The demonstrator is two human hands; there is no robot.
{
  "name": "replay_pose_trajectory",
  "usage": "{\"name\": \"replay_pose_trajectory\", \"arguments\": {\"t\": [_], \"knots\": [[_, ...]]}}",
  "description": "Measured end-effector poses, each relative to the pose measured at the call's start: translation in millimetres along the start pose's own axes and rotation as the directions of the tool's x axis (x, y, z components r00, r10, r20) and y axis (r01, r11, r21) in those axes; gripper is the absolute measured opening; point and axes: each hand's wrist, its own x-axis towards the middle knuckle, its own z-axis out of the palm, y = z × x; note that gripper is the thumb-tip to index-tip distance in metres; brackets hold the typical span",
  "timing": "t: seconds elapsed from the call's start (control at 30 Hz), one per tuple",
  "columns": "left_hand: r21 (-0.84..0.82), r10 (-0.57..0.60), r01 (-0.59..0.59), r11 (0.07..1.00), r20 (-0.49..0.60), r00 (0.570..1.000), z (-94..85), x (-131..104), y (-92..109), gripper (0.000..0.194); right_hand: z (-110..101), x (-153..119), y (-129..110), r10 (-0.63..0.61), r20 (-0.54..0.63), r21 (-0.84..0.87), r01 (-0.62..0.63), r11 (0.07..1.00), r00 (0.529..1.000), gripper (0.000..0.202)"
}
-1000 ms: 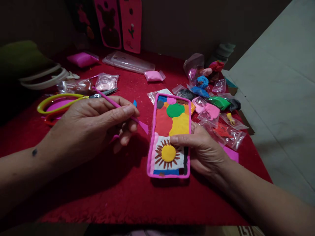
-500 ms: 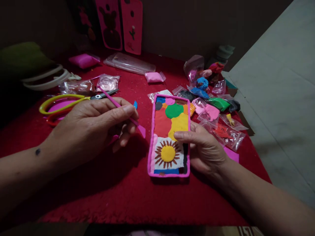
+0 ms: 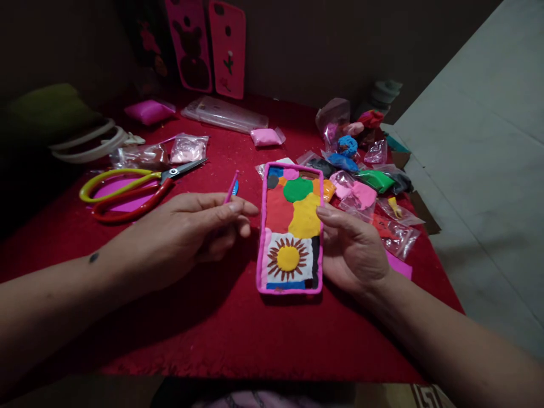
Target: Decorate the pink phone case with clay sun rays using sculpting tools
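A phone case (image 3: 280, 212) with a pink rim is filled with patches of coloured clay and a yellow sun with brown rays on white. My right hand (image 3: 355, 243) grips its right edge, thumb on the rim, the other fingers hidden behind. To the left of the case, my left hand (image 3: 199, 229) is closed around a thin pink tool (image 3: 232, 184), its tip pointing up; the lower part of the tool is hidden by the fingers. A small blue piece (image 3: 235, 188) shows just behind the tool.
Scissors (image 3: 147, 187) with yellow and red handles lie at the left on the red cloth (image 3: 204, 334). Bags of coloured clay (image 3: 376, 180) are heaped at the right. Clear cases (image 3: 225, 113) lie at the back, before two decorated upright cases (image 3: 228, 51).
My left hand has moved down and right, and the tool has turned from slanting left to nearly upright. My right thumb has slid from the yellow patch to the case's right rim.
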Motion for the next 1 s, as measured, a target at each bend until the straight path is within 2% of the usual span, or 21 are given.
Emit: {"name": "replay_pose_trajectory", "arguments": {"t": [0.17,0.37,0.47,0.67,0.83,1.0], "knots": [[0.036,-0.118,0.114,0.993,0.14,0.983,0.2,-1.0,-4.4,0.025,0.4,-1.5,-0.2,-0.001,0.037,-0.042,0.002,0.999,0.999,0.021],[-0.049,-0.174,0.184,0.982,0.164,0.971,2.8,4.3,-6.5,0.022,3.8,-0.1,-2.9,-0.001,0.101,-0.015,0.002,1.0,0.995,0.031],[-0.068,-0.159,0.173,0.983,0.172,0.972,3.1,5.8,-5.5,0.021,4.7,1.3,-6.2,0.009,0.092,-0.005,-0.008,1.0,0.996,0.033],[-0.115,-0.102,0.125,0.986,0.188,0.977,-2.0,8.7,-2.6,0.019,-1.9,4.6,-9.7,0.001,0.014,0.08,-0.002,0.997,1.0,0.025],[-0.13,-0.054,0.078,0.988,0.177,0.983,-8.2,9.4,2.1,0.022,-8.5,8.0,-7.2,-0.027,-0.131,0.087,0.039,0.995,0.991,0.014],[-0.136,-0.024,0.048,0.99,0.171,0.985,-14.3,9.6,7.9,0.022,-14.2,11.2,-4.8,-0.011,-0.138,0.075,0.022,0.997,0.99,0.007]]}}
